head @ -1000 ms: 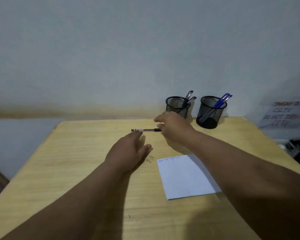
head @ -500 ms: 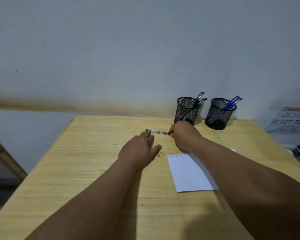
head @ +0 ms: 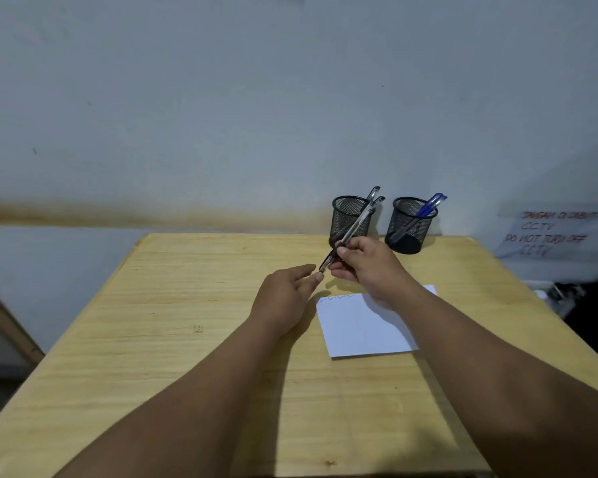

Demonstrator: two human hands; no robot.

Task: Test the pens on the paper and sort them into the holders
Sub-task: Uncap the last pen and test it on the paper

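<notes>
The right hand (head: 366, 267) pinches a clear-barrelled pen (head: 347, 236) between thumb and fingertips, holding it off the table (head: 152, 339) at a slant, its dark end low and to the left, its far end rising toward the left mesh holder (head: 346, 219). The left hand (head: 285, 294) lies just beside that low end, fingers loosely extended and gripping nothing, their tips close to the pen's dark end; whether they touch it I cannot tell. The white paper (head: 363, 329) lies flat under the right wrist, with a row of small scribbles along its far edge. At the back of the table stand 2 black holders: the left one holds 2 dark-capped pens (head: 376, 196), the right mesh holder (head: 409, 225) holds blue pens (head: 430, 205). A handwritten notice (head: 553, 232) hangs on the wall at right.
</notes>
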